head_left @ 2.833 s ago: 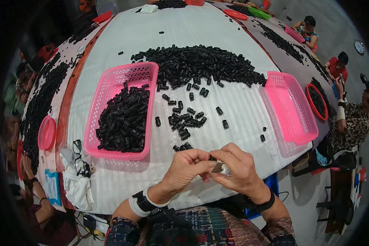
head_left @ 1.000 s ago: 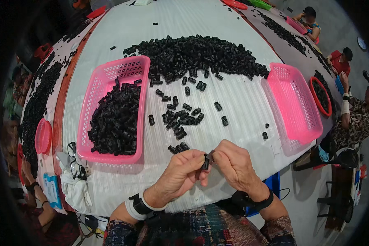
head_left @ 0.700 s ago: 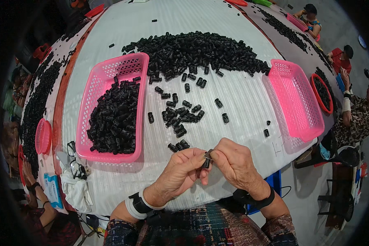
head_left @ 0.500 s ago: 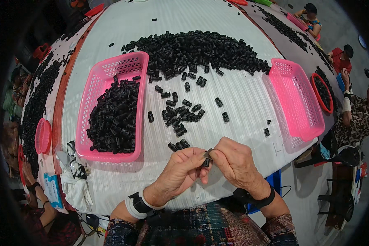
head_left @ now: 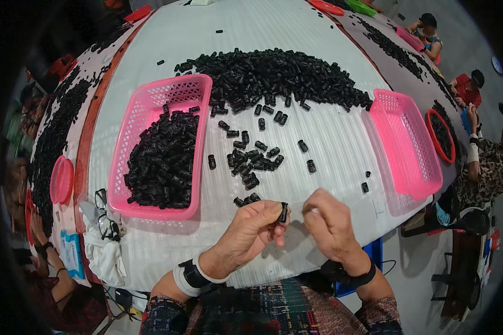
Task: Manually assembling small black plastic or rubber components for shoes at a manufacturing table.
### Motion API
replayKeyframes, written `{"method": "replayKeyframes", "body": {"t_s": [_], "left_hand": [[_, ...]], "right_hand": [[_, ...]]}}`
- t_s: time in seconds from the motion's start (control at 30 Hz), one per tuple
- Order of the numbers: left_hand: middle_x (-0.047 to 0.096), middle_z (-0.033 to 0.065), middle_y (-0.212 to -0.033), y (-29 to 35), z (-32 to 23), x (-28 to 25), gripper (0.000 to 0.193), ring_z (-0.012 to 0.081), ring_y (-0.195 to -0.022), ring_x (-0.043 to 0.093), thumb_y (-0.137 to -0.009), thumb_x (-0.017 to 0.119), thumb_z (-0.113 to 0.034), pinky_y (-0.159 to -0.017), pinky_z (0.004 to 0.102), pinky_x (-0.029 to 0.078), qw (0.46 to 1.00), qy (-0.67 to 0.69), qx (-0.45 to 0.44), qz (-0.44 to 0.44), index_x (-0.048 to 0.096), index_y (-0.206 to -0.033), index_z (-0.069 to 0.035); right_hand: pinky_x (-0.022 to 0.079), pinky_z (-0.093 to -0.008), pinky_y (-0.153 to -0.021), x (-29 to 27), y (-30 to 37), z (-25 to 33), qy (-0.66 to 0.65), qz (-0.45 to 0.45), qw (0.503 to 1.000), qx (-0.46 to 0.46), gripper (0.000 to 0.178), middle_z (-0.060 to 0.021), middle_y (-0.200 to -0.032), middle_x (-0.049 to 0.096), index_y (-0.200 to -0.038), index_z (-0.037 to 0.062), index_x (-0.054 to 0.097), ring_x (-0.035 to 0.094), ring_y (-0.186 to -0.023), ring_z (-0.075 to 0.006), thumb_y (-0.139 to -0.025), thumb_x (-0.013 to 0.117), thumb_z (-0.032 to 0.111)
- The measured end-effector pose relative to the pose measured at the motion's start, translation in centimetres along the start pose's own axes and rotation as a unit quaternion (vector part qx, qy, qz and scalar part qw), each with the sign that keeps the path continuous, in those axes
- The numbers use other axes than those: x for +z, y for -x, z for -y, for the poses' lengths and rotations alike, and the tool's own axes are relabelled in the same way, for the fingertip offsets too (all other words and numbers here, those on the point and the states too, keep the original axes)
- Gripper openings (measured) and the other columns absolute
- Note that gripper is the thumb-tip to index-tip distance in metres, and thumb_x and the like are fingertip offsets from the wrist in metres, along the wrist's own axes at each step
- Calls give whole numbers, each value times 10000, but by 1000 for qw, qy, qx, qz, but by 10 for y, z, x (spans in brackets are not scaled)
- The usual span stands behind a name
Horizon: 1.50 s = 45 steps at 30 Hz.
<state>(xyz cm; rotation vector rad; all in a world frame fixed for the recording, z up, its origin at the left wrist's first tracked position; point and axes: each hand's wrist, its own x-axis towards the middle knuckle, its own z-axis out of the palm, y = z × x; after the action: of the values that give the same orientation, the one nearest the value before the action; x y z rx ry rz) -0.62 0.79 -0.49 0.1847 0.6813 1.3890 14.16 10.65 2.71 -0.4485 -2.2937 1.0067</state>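
Observation:
A small black plastic part [head_left: 283, 213], which looks like a cord lock, is pinched upright between the thumb and fingers of my left hand [head_left: 250, 229]. To its right, a short gap away, my right hand [head_left: 331, 226] is raised with its fingers curled closed. Motion blurs it, and I cannot make out whether anything is in it. Several loose black parts [head_left: 254, 162] lie scattered beyond my hands, with a few [head_left: 246, 200] just past my left fingers. Farther back spreads a large pile of the same parts [head_left: 279, 75].
On the left stands a pink basket [head_left: 205, 139] partly filled with black parts. Another pink basket [head_left: 408, 128] sits at the right edge, with nothing in it. Glasses [head_left: 107, 226] rest on a white cloth [head_left: 103, 257]. Other people work at both sides.
My right hand has come away from the part and moved right. The left hand keeps its pinch, and the part now shows more fully. A small greyish flat thing between my fingertips no longer shows.

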Motion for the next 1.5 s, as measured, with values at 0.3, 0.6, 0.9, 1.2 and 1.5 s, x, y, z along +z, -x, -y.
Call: {"method": "replayKeyframes", "body": {"t_s": [0.3,0.6,0.9,1.2,1.5], "left_hand": [[586,90,-818,3,3,2,230,140,-676,598,-886,494,-198,-539,260,533,998,5,-3,56,543,-915,25],[596,57,-823,7,-6,5,168,106,-675,583,-839,557,-135,-537,230,489,997,-52,4,62,577,-924,8],[610,56,-713,7,1,9,182,95,-576,570,-807,610,-161,-495,202,465,984,-174,36,-24,602,-840,18],[595,38,-738,-2,10,-7,269,88,-592,558,-852,565,-256,-489,215,472,998,-6,9,56,586,-895,9],[564,40,-731,-2,8,-3,229,97,-588,538,-878,524,-215,-498,229,468,994,23,8,102,570,-860,9]], "right_hand": [[465,-268,-537,8,-1,14,11,-17,1000,-17,434,-94,-801,536,-977,0,558,575,-644,-178,-606,753,113],[456,-277,-513,8,-4,17,26,-10,999,-25,382,-90,-772,542,-921,8,579,571,-612,-190,-578,737,66],[446,-280,-487,7,-2,28,84,-1,996,-32,344,-88,-706,536,-868,8,583,559,-573,-200,-556,723,49],[363,-224,-498,12,-11,31,19,-30,999,33,285,-35,-644,480,-808,18,580,451,-558,-116,-552,705,18],[369,-205,-553,12,-10,23,-242,-4,951,191,204,-2,-676,528,-815,19,589,440,-598,-69,-671,715,90]]}}
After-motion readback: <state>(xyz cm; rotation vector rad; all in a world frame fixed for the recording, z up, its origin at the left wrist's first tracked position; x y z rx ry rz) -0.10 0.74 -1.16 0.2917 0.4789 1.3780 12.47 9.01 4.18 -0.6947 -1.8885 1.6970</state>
